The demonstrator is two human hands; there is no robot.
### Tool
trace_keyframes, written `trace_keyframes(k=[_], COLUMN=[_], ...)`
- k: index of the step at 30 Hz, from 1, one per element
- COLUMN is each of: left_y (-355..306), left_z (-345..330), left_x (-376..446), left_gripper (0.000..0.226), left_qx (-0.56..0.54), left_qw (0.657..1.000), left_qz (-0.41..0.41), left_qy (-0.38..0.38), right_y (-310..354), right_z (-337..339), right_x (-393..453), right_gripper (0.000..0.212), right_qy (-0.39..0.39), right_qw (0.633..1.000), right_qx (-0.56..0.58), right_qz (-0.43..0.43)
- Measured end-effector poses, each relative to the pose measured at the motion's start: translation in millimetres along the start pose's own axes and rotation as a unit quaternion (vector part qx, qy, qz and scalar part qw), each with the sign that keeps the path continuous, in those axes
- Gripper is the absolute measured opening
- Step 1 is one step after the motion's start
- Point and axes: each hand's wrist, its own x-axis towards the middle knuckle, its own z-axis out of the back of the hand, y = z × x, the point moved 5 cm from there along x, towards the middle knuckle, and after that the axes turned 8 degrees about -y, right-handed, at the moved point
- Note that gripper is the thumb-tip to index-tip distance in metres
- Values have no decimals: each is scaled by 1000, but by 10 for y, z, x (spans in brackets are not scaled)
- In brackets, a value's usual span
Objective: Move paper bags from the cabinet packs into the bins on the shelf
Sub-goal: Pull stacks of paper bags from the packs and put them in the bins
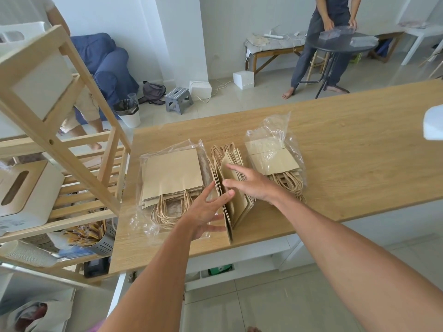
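A loose stack of brown paper bags (236, 202) stands on edge in the middle of the wooden cabinet top (347, 149), handles pointing away. My left hand (208, 209) is spread against its left side. My right hand (249, 183) lies over its top and right side, fingers apart. Neither hand is closed around the stack. A clear plastic pack of flat bags (171, 178) lies to the left, its rope handles toward me. A second plastic pack of bags (275, 159) lies to the right. A white bin (21, 195) with a slot handle sits on the wooden shelf (72, 168) at left.
Another white bin (36, 82) sits higher on the shelf. A perforated metal caddy (105, 240) with packets stands on a lower shelf level. A white object (434, 123) is at the right edge. Two persons stand beyond the cabinet, one at a round dark table (340, 46).
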Motion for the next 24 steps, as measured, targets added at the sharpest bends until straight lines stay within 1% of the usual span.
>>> trace_keyframes(k=[3, 6, 7, 8, 10, 11, 12, 14, 16, 17, 21, 24], left_y=[17, 15, 10, 2, -4, -2, -2, 4, 5, -2, -66, -107], left_z=[14, 17, 12, 6, 0, 4, 8, 27, 38, 44, 51, 5], left_x=[4, 17, 19, 22, 33, 42, 46, 62, 73, 75, 123, 230], left_gripper=[103, 101, 100, 99, 97, 97, 98, 99, 97, 95, 94, 97], left_qx=[-4, 2, 4, 6, 9, 9, 8, 2, -1, -3, 0, 25], left_qw=[1000, 1000, 1000, 1000, 1000, 1000, 1000, 1000, 1000, 1000, 1000, 999], left_qz=[2, 0, -2, -3, -3, -2, -1, -3, -6, -8, -18, -24], left_qy=[1, 4, 6, 6, 3, 1, 0, 1, 3, 2, -9, -15], right_y=[-70, -77, -64, -39, 22, 29, 14, -36, -89, -108, -156, -139], right_z=[32, 31, 14, -3, -14, -15, -12, 14, 50, 66, 81, 48], right_x=[11, 21, 24, 25, 19, 22, 27, 37, 21, 13, 23, 81], right_gripper=[62, 55, 56, 63, 85, 89, 88, 77, 66, 65, 73, 94], right_qy=[-15, -23, -21, -18, -13, -9, -4, 8, 5, -1, -19, -37], right_qw=[1000, 999, 999, 999, 999, 1000, 1000, 1000, 1000, 1000, 999, 997], right_qx=[-6, -30, -36, -37, -30, -21, -7, 16, 1, -12, -45, -54], right_qz=[0, 8, 5, 3, 4, 3, 1, -4, 0, 3, -7, -51])
